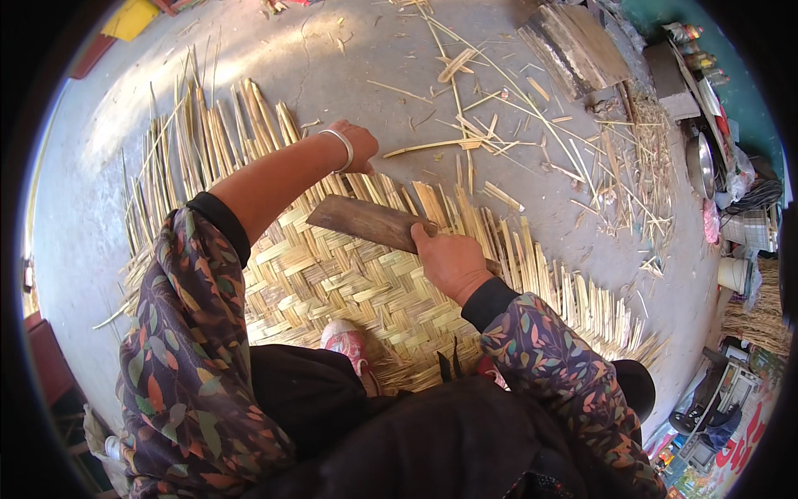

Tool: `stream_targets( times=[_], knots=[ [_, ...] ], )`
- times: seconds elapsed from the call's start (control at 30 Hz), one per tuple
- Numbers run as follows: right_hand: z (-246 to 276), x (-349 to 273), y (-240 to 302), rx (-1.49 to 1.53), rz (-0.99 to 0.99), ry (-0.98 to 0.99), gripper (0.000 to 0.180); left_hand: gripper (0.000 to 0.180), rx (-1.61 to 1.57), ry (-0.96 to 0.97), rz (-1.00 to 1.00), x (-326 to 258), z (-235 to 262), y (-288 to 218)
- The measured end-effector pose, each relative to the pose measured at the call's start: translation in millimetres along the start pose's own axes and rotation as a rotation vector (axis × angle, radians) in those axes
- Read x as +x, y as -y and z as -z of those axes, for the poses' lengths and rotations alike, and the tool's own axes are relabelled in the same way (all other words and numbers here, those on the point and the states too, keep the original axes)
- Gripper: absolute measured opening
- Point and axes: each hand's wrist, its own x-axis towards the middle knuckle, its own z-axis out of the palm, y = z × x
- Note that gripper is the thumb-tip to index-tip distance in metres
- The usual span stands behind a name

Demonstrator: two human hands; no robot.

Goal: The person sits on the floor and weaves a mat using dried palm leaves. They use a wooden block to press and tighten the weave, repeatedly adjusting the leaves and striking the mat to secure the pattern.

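My right hand (pixel 453 264) grips a flat, dark wooden slat (pixel 363 223), which lies slanting over the far part of a woven mat (pixel 332 287). The mat is a herringbone weave of pale, flattened reed strips, and long loose ends (pixel 195 141) fan out from its far edges. Beyond the slat, my left hand (pixel 356 148), with a silver bangle at the wrist, is curled closed just past the mat's far edge. What its fingers hold, if anything, is hidden. A bent reed strip (pixel 432 148) lies on the floor beside it.
Cut reed scraps (pixel 499 137) litter the concrete floor (pixel 357 62) ahead. A worn wooden block (pixel 573 51) lies at the far right. Along the right wall stand a metal pan (pixel 701 165), a white bucket (pixel 732 274) and clutter. My shoe (pixel 345 343) rests on the mat.
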Motion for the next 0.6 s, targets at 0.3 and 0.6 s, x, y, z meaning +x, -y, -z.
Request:
stream_targets(
  times=[0.3, 0.6],
  knots=[
    [8.7, 26.7, -12.2, -0.068, -0.034, -0.03, 0.036, 0.016, 0.075, -0.068, 0.011, 7.7, -23.7, 16.7],
    [3.0, 29.9, -14.3, -0.058, -0.034, -0.028, 0.035, 0.021, 0.043, -0.001, 0.013, 3.5, -20.4, 13.0]
  ],
)
